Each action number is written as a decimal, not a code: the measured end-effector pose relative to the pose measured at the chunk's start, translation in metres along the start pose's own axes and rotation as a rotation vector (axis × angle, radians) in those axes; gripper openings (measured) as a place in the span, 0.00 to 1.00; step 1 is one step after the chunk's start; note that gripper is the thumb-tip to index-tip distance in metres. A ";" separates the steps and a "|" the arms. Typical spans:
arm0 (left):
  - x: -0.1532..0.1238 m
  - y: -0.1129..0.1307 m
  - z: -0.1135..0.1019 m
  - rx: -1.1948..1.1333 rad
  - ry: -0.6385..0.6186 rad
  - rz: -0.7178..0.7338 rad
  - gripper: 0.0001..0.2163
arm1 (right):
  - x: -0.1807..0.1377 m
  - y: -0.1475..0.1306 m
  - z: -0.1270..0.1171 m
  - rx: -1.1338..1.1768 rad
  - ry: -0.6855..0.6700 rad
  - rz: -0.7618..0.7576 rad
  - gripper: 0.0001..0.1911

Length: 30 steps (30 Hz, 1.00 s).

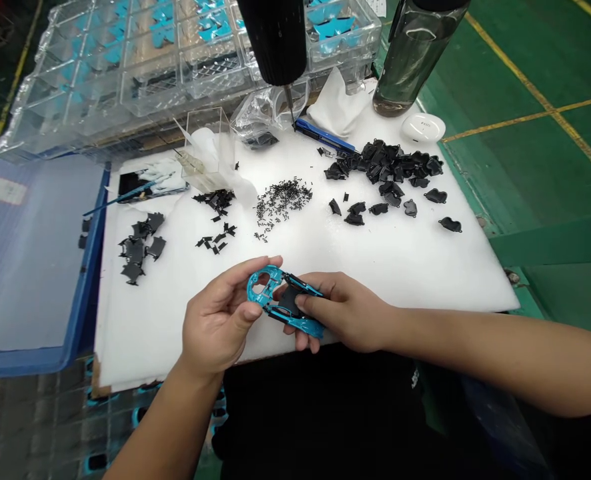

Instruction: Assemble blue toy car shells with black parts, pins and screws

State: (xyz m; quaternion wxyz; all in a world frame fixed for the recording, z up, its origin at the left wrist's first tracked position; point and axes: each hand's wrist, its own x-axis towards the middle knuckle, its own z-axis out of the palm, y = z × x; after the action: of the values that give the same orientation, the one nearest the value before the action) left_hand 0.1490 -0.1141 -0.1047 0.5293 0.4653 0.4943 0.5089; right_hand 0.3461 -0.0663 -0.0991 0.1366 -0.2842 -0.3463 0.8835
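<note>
1. Held item: a blue metallic plastic frame (pixel 264 285) is held above the front edge of a white foam sheet (pixel 400 267) on the bench, with a black insert (pixel 289 301) lying within it.
2. Grip: the frame's looped end is clamped by the left hand (pixel 218 327), its fingers curled behind. The other end is clamped by the right hand (pixel 343 312), its thumb pressed on the insert.
3. Progress: the insert is seated in this one frame as far as can be judged. Unused stock is seen on the foam: a heap of black moulded covers (pixel 385 163), a scatter of tiny black pins (pixel 281 203), small black clips (pixel 214 200) and a group of black brackets (pixel 138 247). The count of finished units cannot be determined.
4. Surroundings: clear plastic trays (pixel 150 67) holding blue parts are stacked beyond the foam. An electric screwdriver (pixel 275 40) hangs above it.
5. Markings: a label (pixel 4 190) on a translucent bin lid (pixel 35 253) is illegible. No brand is readable.
</note>
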 end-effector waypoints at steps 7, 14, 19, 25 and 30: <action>-0.003 0.000 -0.002 0.005 0.014 -0.030 0.18 | 0.000 -0.002 0.004 -0.071 0.029 0.072 0.04; -0.005 -0.001 -0.003 0.026 0.034 -0.032 0.20 | 0.000 0.002 0.006 -0.142 0.067 0.045 0.03; -0.008 -0.002 -0.004 0.031 0.003 -0.004 0.20 | 0.000 0.004 0.006 -0.137 0.073 0.025 0.04; -0.006 0.000 -0.003 0.027 0.060 -0.045 0.20 | 0.000 0.005 0.002 -0.088 0.008 0.006 0.03; -0.003 -0.001 -0.003 0.007 0.058 -0.033 0.20 | -0.001 0.004 -0.001 -0.035 -0.054 -0.013 0.04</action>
State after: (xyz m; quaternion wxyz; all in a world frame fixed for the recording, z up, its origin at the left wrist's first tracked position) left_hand 0.1461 -0.1173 -0.1059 0.5214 0.4439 0.5189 0.5117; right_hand 0.3474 -0.0691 -0.1022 0.1280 -0.2603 -0.3671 0.8838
